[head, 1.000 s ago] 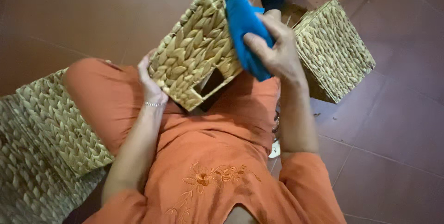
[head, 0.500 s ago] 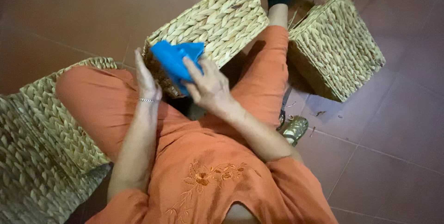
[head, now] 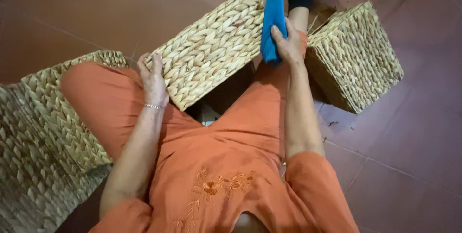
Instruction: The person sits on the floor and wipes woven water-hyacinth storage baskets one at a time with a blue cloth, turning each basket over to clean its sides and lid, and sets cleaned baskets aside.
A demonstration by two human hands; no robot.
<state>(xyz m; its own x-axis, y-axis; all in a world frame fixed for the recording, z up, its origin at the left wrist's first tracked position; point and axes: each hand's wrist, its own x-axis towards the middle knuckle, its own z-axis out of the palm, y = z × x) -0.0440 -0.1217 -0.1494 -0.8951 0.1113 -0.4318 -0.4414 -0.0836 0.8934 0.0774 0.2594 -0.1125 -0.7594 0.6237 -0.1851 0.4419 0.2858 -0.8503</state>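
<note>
The woven basket (head: 211, 45) lies across the person's lap with one flat plaited side turned up, so its opening and whatever it may hold are hidden. Its far corner is covered by the blue cloth (head: 273, 21), and its near corner sinks into the shadow between the orange-clad legs. The long axis runs from beside the left fingers up and away to the right fingers.

The left hand (head: 154, 79) rests on the basket's near-left edge, fingers extended and lightly spread along the weave. The right hand (head: 288, 43) grips the cloth, thumb in front and fingers curled behind it out of sight, pressing it to the basket's far end; the cloth rises above the fingertips.

Just beyond the right knuckles stands a second basket (head: 356, 55), seen only from outside. More wicker pieces (head: 53, 132) lie beside the left forearm, cut off by the frame.
</note>
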